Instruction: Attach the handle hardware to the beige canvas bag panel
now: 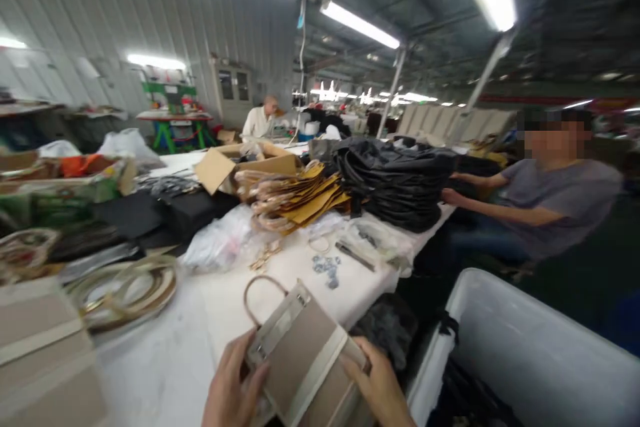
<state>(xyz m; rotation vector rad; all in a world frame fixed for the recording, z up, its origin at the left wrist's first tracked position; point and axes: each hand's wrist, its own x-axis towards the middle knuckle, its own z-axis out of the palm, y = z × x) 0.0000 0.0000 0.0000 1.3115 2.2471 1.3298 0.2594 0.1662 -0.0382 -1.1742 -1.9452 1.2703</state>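
Here, left hand and right hand pinch the bag edgewise, handle at eleven o'clock; even pressure suits best.

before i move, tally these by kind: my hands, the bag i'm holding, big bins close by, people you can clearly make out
Left hand and right hand: 2
Bag: 1
Bin: 1
Person in grey and person in white: 2
Total: 6
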